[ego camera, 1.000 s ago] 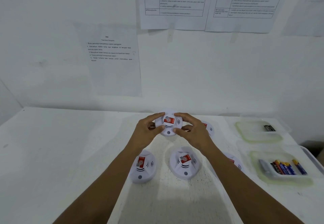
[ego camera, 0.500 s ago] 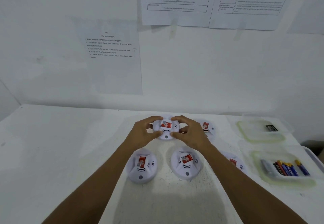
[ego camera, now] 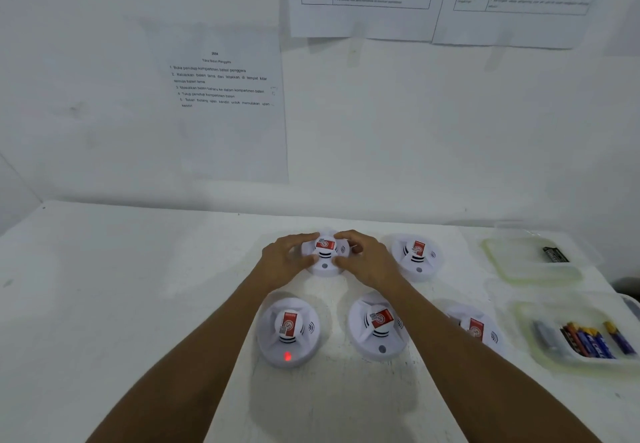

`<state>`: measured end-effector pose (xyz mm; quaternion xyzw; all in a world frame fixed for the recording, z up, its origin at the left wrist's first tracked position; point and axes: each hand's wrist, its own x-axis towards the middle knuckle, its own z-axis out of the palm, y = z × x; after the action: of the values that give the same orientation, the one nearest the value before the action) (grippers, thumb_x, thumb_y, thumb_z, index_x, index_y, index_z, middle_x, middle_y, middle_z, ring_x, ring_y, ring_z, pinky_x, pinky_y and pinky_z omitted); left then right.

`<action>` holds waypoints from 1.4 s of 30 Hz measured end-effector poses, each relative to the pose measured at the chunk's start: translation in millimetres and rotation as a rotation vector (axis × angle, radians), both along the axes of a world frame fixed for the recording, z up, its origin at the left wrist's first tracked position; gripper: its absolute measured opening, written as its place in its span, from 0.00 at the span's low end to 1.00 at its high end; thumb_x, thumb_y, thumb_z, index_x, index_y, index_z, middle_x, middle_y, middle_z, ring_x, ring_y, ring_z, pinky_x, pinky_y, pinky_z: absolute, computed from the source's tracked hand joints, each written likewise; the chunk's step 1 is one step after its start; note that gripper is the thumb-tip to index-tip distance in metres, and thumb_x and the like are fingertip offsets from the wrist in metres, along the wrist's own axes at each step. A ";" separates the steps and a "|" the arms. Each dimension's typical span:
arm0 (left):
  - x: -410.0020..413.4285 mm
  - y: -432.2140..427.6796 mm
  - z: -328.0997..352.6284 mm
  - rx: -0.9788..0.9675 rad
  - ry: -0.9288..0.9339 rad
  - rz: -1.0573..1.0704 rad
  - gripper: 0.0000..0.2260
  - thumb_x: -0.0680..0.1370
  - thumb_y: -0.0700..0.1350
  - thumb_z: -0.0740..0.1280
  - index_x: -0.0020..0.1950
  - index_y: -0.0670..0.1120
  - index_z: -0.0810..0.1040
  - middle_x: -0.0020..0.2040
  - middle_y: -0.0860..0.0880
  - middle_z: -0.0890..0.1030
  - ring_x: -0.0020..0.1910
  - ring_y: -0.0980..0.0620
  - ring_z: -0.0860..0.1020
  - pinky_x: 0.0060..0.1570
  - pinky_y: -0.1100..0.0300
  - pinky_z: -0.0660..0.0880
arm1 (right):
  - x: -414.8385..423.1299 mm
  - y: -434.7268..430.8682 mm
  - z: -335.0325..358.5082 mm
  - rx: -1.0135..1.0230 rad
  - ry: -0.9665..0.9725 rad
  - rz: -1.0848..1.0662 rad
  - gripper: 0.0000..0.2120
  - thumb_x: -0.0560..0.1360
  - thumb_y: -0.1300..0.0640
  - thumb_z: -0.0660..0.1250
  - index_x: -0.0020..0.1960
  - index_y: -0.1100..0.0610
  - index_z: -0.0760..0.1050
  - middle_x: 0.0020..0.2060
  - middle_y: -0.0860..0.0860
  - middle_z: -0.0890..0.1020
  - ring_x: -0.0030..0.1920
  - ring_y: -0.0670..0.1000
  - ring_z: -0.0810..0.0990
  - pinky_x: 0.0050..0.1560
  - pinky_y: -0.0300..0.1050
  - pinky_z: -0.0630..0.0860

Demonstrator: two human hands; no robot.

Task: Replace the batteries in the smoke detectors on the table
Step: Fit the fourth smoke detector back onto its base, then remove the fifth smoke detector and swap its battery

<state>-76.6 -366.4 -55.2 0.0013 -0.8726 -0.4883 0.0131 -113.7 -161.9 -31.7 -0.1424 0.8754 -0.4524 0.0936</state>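
Note:
Several round white smoke detectors with red stickers lie face up on the white table (ego camera: 121, 286). My left hand (ego camera: 285, 262) and my right hand (ego camera: 369, 262) grip the far middle detector (ego camera: 325, 255) from both sides as it sits on the table. Another detector (ego camera: 417, 257) lies just right of it. In the near row, the left detector (ego camera: 289, 330) shows a lit red lamp, the middle detector (ego camera: 379, 326) is unlit, and my right forearm partly covers the right detector (ego camera: 476, 328).
At the right, a clear tub (ego camera: 526, 345) holds several coloured batteries (ego camera: 588, 338). Behind it, a second clear tub (ego camera: 512, 266) holds one black battery (ego camera: 555, 254). Printed sheets hang on the wall behind the table.
Both hands have lowered the held detector from above the table down onto its far middle spot. The near left detector's lamp now glows red.

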 end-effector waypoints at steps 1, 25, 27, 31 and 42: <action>1.3 1.1 0.6 -0.009 -0.002 0.006 0.22 0.73 0.56 0.73 0.67 0.55 0.77 0.66 0.51 0.78 0.65 0.51 0.75 0.68 0.53 0.70 | 0.2 -0.9 -0.5 0.011 0.002 -0.008 0.21 0.72 0.56 0.74 0.64 0.50 0.76 0.55 0.49 0.78 0.52 0.48 0.78 0.40 0.25 0.68; -39.6 177.5 16.0 -0.262 0.063 -0.275 0.35 0.68 0.53 0.77 0.72 0.49 0.68 0.66 0.50 0.73 0.68 0.48 0.69 0.65 0.59 0.64 | -5.1 156.7 3.7 0.173 0.044 -0.203 0.15 0.78 0.61 0.61 0.64 0.54 0.74 0.57 0.55 0.82 0.55 0.54 0.81 0.50 0.41 0.73; -42.8 186.5 11.1 -0.289 0.095 -0.285 0.33 0.67 0.55 0.78 0.68 0.48 0.71 0.58 0.52 0.76 0.62 0.48 0.72 0.61 0.54 0.68 | -3.4 159.3 3.1 0.125 0.037 -0.203 0.16 0.78 0.63 0.60 0.64 0.54 0.74 0.57 0.55 0.82 0.55 0.54 0.81 0.49 0.41 0.74; -48.2 187.8 8.8 -0.328 0.148 -0.284 0.40 0.66 0.58 0.75 0.74 0.49 0.65 0.68 0.48 0.72 0.69 0.49 0.68 0.67 0.48 0.65 | 0.2 164.8 13.4 -0.073 0.001 -0.252 0.15 0.78 0.65 0.59 0.59 0.52 0.76 0.55 0.51 0.82 0.54 0.52 0.81 0.47 0.37 0.75; -7.8 201.3 57.7 0.894 -0.027 -0.126 0.22 0.74 0.54 0.62 0.69 0.58 0.71 0.66 0.50 0.78 0.62 0.48 0.78 0.58 0.48 0.76 | 30.5 143.2 48.3 -0.385 0.198 -0.140 0.16 0.76 0.58 0.70 0.64 0.52 0.77 0.58 0.44 0.81 0.55 0.40 0.80 0.51 0.37 0.78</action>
<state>-84.4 -165.1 2.5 -0.0399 -0.5743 -0.8171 -0.0300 -83.3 -18.8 16.6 -0.1402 0.7854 -0.6005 -0.0534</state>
